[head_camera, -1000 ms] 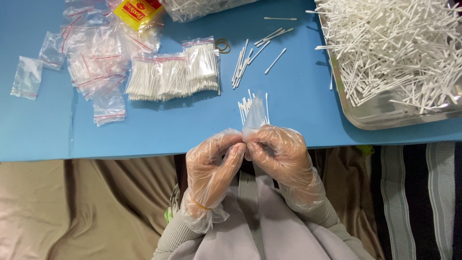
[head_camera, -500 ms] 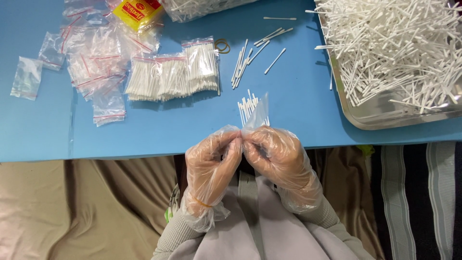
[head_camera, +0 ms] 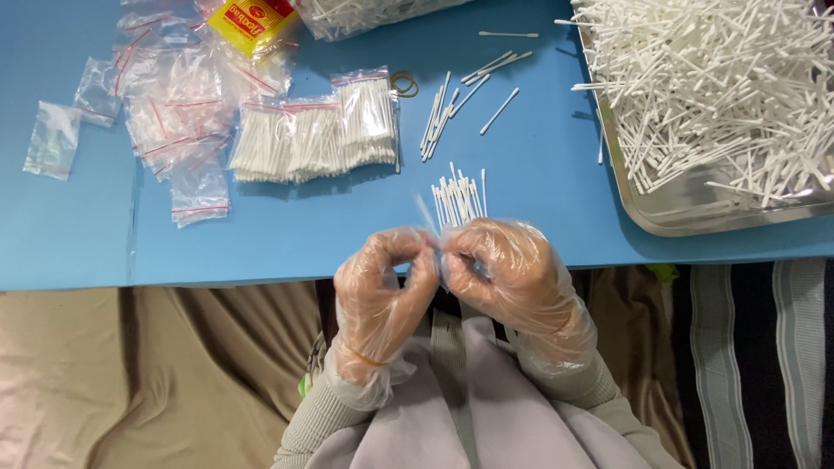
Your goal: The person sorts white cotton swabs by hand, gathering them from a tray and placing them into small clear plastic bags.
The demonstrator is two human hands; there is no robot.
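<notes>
Blue worktop (head_camera: 539, 217) carries a metal tray (head_camera: 695, 213) far right; both gloved hands, left (head_camera: 382, 295) and right (head_camera: 512, 278), pinch a small bag of cotton swabs (head_camera: 456, 198) at the near edge.

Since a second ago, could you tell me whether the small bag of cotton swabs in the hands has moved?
No. The small bag of cotton swabs hardly shifted; it still sits just above the blue table edge, below the loose swabs.

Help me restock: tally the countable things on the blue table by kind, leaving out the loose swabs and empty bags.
Filled swab bags: 3
Metal tray: 1
Yellow packet: 1
Rubber band: 1
Swab bundle held in both gloved hands: 1
Total: 7
</notes>
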